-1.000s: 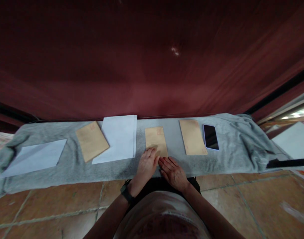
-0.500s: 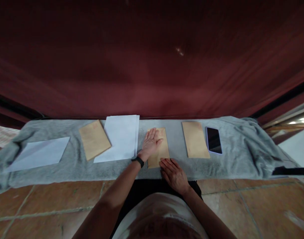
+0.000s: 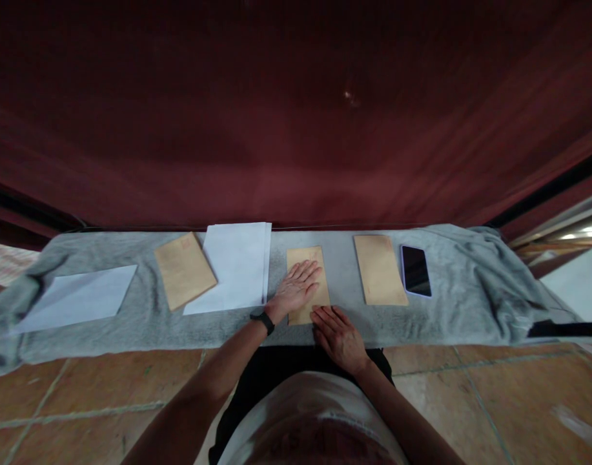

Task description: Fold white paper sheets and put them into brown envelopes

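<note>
while l hand [image 3: 298,286] tops env [image 3: 319,298], r hand [image 3: 341,340] touching, red print [image 3: 314,254] illegible

The middle envelope [image 3: 319,298] is showing plain, matt paper — smooth and dull; the white sheets [image 3: 235,265] are looking like smooth, unglossed paper too. The grey cloth [image 3: 463,278] is looking soft, wrinkled and slightly rough — while the phone [image 3: 416,271] is showing a smooth, glossy screen.

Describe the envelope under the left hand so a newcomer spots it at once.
Start at the long grey cloth; near its middle lie overlapping white sheets. Just right of them is the tan envelope. Unlike the left envelope, which overlaps those sheets, and the right envelope, beside the phone, it has the left hand resting flat on top.
</note>
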### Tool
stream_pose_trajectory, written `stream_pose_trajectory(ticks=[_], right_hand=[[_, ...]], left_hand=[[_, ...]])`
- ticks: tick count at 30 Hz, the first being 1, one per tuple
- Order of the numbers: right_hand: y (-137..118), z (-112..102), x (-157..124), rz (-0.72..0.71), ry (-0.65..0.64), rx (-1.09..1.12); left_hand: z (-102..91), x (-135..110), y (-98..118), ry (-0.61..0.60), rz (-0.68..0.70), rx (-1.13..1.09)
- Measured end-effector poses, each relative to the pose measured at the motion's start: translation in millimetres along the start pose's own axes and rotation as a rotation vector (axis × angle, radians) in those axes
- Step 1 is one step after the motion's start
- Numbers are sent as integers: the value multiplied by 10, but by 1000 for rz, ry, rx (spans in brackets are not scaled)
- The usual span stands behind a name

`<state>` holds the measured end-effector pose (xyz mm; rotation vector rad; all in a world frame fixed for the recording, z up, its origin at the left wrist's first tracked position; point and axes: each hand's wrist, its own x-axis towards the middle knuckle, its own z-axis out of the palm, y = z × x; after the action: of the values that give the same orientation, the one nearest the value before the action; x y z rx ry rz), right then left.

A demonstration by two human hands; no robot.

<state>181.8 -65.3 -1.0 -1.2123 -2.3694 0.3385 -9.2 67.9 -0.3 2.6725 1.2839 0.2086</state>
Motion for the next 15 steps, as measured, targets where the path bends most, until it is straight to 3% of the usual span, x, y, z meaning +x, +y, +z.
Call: stream_pose_trajectory(ticks=[15], right_hand=[[32,82,-35,-18,52,-61]], left_hand=[[-39,-738,349,-40,152,-75]])
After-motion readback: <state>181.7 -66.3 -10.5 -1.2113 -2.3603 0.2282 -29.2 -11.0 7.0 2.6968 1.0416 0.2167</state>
